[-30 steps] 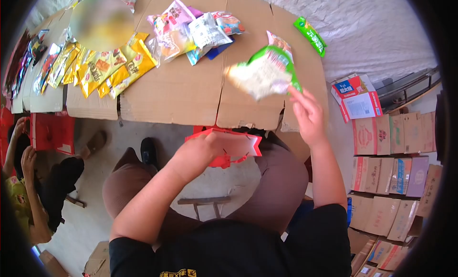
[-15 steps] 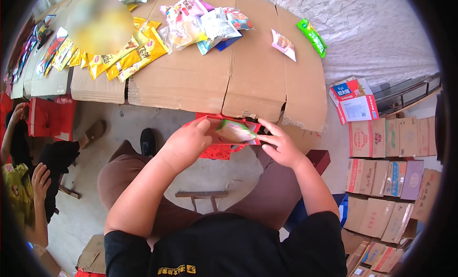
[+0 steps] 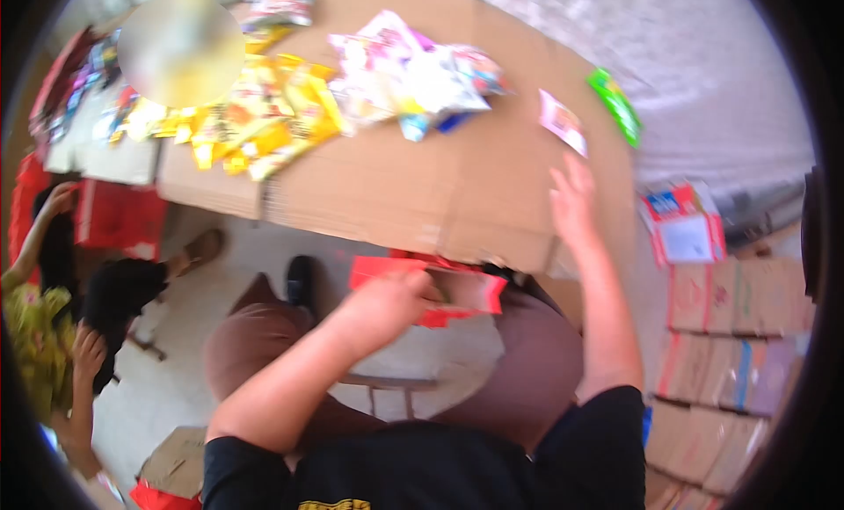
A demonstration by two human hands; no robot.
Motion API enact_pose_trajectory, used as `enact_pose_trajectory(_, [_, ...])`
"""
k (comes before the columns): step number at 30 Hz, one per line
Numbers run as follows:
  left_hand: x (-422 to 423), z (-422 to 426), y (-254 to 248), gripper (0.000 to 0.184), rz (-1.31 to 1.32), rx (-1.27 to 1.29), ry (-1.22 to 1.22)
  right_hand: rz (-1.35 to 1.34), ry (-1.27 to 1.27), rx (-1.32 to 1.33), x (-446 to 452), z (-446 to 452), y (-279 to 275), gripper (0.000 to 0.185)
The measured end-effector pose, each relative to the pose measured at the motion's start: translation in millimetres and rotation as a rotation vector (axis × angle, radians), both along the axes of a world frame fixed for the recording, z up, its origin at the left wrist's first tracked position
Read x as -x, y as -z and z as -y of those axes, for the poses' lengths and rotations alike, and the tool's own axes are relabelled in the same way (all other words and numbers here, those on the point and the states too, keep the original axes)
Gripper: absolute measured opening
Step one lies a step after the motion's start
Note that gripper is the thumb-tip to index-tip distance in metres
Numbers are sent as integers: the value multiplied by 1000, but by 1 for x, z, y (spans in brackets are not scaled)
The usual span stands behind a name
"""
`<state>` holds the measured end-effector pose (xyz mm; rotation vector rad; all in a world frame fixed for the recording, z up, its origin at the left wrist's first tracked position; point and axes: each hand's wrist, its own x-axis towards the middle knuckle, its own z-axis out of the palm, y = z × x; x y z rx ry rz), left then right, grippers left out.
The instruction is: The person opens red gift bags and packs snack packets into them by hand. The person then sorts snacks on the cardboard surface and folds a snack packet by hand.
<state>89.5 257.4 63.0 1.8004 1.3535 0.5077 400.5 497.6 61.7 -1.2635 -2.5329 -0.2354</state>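
My left hand (image 3: 391, 308) is closed on the near left edge of an open red paper gift box (image 3: 479, 292), held over my lap by the table edge. Deep shadow hides most of the box's inside; a bit of green shows in it. Over the cardboard-covered table, my right hand (image 3: 574, 198) stretches out with its fingers extended. Its fingertips are just short of a small pink-and-white snack packet (image 3: 561, 123); whether they touch is blurred. A green snack packet (image 3: 614, 105) lies beyond that one, at the table's far right edge.
Yellow snack bags (image 3: 264, 114) and a pile of pink and white packets (image 3: 422, 79) lie on the cardboard table top (image 3: 369, 189). Stacked cartons (image 3: 734, 295) stand on the right. Another person's hand (image 3: 88, 350) is at the left, near a red box (image 3: 119, 215).
My right hand has left the red gift box and reached forward to the pink-and-white packet. My left hand stays on the box, which now sits tilted. The whole view has shifted.
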Motion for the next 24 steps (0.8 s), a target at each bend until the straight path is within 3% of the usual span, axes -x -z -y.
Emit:
enact_pose_trajectory(1, [0,1,12,19,12,-63,40,20,5,-65,-8,-29,15,46])
enact_pose_trajectory(2, [-2,-1,16,19,42,85,2,55,-33,-119,-21,-51,31,52])
enact_pose_trajectory(3, [2,-3,-4,29,8,135,-14,-247,93,29,7,-53,10,51])
enact_pose_trajectory(4, [4,-1,3,26,-23,34,69,-201,79,-2,3,-71,15,47])
enact_pose_trajectory(5, [0,-2,3,20,55,163,-61,-477,91,245,14,-77,2,45])
enact_pose_trajectory(6, [1,-1,6,17,-18,6,19,-560,14,227,9,-94,11,45])
enact_pose_trajectory(7, [1,-1,12,16,-90,-149,120,-409,-102,132,-3,-110,16,44])
enact_pose_trajectory(9, [-7,3,29,14,-148,-249,60,49,-51,-133,-50,-153,50,44])
enact_pose_trajectory(11, [-4,2,30,14,-203,-242,91,194,82,-124,-35,-143,43,43])
enact_pose_trajectory(15, [-1,3,23,14,-309,-231,199,181,59,-211,-29,-124,26,40])
enact_pose_trajectory(17, [3,6,20,14,-299,-251,201,43,46,-73,-27,-108,24,39])
enact_pose_trajectory(19, [5,8,17,16,-284,-277,212,76,-2,-55,-15,-73,11,38])
enact_pose_trajectory(22, [5,12,17,22,-211,-141,151,42,-63,26,15,1,-17,35])
enact_pose_trajectory(24, [4,16,17,25,-123,-51,-25,-25,-85,90,33,50,-29,34])
